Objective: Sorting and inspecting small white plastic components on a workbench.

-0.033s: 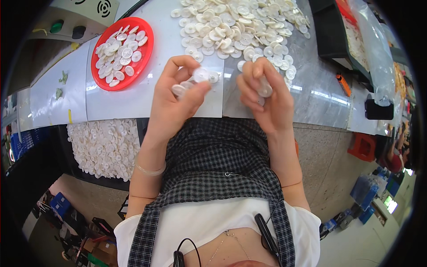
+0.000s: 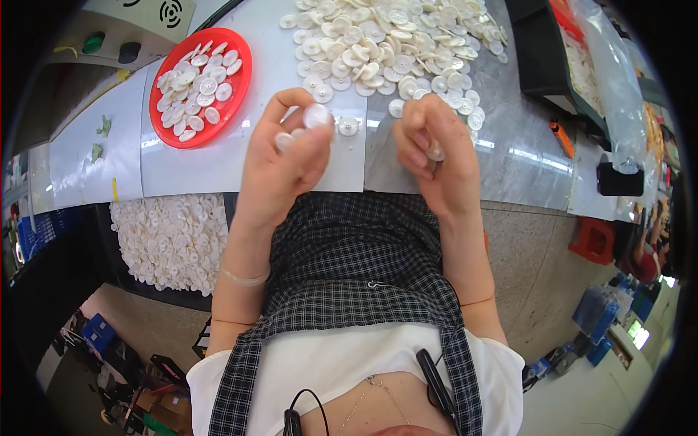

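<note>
From the head camera, looking down, I can see both hands held up over the near part of the bench (image 2: pixel 182 171), to the right of the red plate (image 2: pixel 241 91). The left hand (image 2: pixel 283 160) is the one nearer the plate, its fingers curled in. It pinches a white disc (image 2: pixel 315 115) between thumb and forefinger, and a couple more discs (image 2: pixel 283 141) sit in the curl of the fingers; how many, I can't tell. The right hand (image 2: pixel 447 149), further right of the plate, is curled too, its fingertips closed on at least one disc (image 2: pixel 435 153), mostly hidden by the fingers.

One loose disc (image 2: pixel 348 126) lies flat on the bench, right of the plate and just beside the left hand. The plate itself carries a loose heap of discs (image 2: pixel 207 86). A much bigger pile (image 2: pixel 389 43) spreads over the bench to the plate's right, its lower edge close to both hands. Below the plate, under the bench edge, a black tub (image 2: pixel 185 299) is full of discs.

Up and left of the plate stands a grey machine (image 2: pixel 123 29) with a green knob (image 2: pixel 92 43) and a black one. Far right of the plate are a black crate (image 2: pixel 534 51), a clear bag (image 2: pixel 618 94), an orange knife (image 2: pixel 561 139) and a phone (image 2: pixel 620 179).
</note>
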A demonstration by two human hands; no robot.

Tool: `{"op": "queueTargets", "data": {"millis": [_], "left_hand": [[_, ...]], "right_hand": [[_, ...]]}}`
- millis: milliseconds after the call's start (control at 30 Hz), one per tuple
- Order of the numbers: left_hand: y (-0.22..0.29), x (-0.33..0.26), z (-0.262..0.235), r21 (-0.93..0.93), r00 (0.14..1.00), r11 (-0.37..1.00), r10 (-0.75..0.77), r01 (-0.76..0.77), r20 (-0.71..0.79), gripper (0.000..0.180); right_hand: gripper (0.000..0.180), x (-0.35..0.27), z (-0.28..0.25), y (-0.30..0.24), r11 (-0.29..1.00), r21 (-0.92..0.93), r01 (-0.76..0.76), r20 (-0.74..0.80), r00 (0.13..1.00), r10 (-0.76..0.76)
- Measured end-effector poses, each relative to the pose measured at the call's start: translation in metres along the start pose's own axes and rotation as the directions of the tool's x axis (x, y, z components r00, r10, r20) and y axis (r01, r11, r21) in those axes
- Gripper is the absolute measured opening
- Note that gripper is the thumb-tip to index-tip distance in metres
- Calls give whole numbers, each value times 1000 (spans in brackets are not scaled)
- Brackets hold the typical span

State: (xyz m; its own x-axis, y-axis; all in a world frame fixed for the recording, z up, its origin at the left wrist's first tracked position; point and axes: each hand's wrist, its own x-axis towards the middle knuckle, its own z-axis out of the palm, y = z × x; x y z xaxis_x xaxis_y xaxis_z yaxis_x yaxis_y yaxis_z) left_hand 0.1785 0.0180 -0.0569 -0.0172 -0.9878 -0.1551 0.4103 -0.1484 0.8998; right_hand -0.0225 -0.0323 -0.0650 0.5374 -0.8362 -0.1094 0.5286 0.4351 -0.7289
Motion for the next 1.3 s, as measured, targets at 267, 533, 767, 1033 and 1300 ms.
{"op": "queueTargets", "data": {"millis": [267, 533, 767, 1033, 1300], "left_hand": [[15, 8, -25, -480, 999, 877, 33, -27, 4, 16], [11, 18, -9, 640, 937, 754, 315, -150, -151, 11], [-6, 30, -5, 931, 875, 287, 480, -225, 63, 9], [1, 14, 2, -101, 1000, 995, -16, 17, 7, 22], [-8, 9, 2, -674, 927, 645, -165, 360, 337, 24]], "right_hand": [[10, 9, 19, 13, 83, -979, 188, 144, 914, -380], [10, 11, 18, 19, 97, -977, 192, 139, 909, -393], [23, 3, 12, 8, 982, -127, -138, -88, 988, 128], [25, 4, -2, 18, 628, 697, -347, 238, 938, 254], [25, 2, 4, 19, 595, 723, -352, 236, 935, 266]]}}
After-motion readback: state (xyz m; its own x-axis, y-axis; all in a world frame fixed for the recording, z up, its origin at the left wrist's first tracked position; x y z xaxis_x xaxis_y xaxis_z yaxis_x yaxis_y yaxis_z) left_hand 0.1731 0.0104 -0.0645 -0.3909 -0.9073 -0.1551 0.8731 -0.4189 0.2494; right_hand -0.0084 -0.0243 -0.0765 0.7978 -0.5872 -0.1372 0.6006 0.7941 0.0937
